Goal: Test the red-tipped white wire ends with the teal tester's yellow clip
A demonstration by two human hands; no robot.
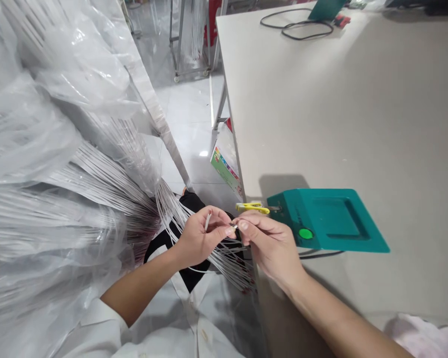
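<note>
My left hand (201, 236) is closed in a pinch on a thin white cable (208, 219), whose end sticks up between the fingers. My right hand (271, 243) pinches the same cable's small tip, where the two hands meet. Both hands hover over a sheaf of white cables (179, 211) that fans out of clear plastic wrap at the left and across my lap. Just right of the hands, at the table's near-left corner, sits a teal box (326, 219) with a green button (305, 233). A yellow clip (252, 207) sticks out of its left side.
A large grey table (339, 109) fills the right side. At its far end lie a looped black cord (298, 27) and another teal device (326, 9). Bundles in clear plastic (52, 149) pile up on the left. Metal racks stand on the glossy floor (186, 104).
</note>
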